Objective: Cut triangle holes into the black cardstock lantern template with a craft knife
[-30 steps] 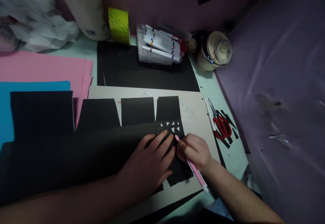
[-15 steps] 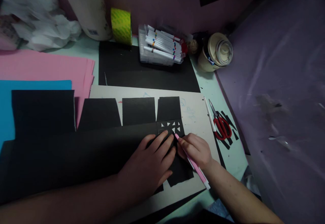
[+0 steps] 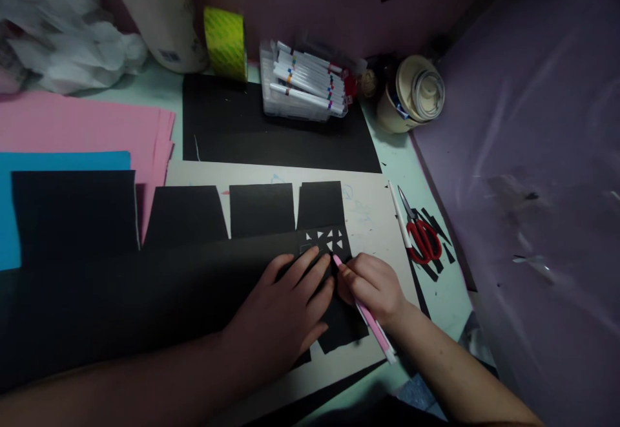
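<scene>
Black card (image 3: pixel 184 285) with flaps along its far edge lies over a pale board (image 3: pixel 372 214). My left hand (image 3: pixel 290 304) rests flat on the card, fingers spread, close to a group of small triangular cut-outs (image 3: pixel 330 234). In my right hand (image 3: pixel 375 288) is a slim pink-and-white craft knife (image 3: pixel 372 323), held like a pen. Its front end points at the card just below the triangles, beside my left fingertips; the tip itself is too small and dark to make out. Faint pencil lines show near the cut-outs.
Red-handled scissors (image 3: pixel 423 236), a white pen (image 3: pixel 399 214) and black paper scraps (image 3: pixel 438 227) lie to the right. Behind are a box of markers (image 3: pixel 307 84), yellow tape (image 3: pixel 225 42) and a round container (image 3: pixel 390 114). Pink sheets (image 3: pixel 97 120) and a blue sheet (image 3: pixel 72 162) lie left.
The whole view has shifted slightly. The back end of the craft knife has swung a little left, while both hands stay in nearly the same place on the card.
</scene>
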A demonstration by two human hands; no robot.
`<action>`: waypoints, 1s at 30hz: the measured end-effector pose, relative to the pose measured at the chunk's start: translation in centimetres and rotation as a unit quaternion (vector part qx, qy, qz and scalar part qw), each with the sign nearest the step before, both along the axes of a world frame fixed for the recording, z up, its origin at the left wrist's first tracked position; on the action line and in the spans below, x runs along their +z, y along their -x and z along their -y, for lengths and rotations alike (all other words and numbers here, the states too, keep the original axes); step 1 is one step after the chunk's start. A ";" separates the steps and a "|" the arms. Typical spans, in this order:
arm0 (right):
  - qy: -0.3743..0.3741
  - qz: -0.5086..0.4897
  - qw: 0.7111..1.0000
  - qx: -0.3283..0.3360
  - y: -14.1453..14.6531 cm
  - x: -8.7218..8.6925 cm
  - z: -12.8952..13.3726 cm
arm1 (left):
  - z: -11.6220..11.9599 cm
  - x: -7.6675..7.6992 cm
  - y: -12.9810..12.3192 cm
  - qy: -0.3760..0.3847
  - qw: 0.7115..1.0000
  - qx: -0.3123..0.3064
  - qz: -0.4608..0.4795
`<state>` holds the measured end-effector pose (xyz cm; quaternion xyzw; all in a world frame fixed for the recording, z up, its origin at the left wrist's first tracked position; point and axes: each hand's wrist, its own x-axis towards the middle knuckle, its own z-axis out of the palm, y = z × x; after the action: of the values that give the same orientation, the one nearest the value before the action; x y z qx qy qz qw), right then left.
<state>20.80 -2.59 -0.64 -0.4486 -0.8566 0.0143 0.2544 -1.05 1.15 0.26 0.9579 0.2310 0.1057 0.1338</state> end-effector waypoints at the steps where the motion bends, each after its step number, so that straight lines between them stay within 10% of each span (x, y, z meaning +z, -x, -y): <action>1: -0.001 -0.003 1.000 0.001 0.0 0.0 0.0 | 0.0 0.0 0.0 -0.001 1.000 0.000 0.000; 30: -0.014 -0.027 0.999 -0.012 -0.1 -0.3 0.2 | 0.0 -0.1 0.0 0.007 1.000 0.001 0.016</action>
<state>20.90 -2.83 -0.94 -0.4548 -0.8441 0.0114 0.2836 -1.06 1.13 0.17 0.9549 0.2306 0.1196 0.1441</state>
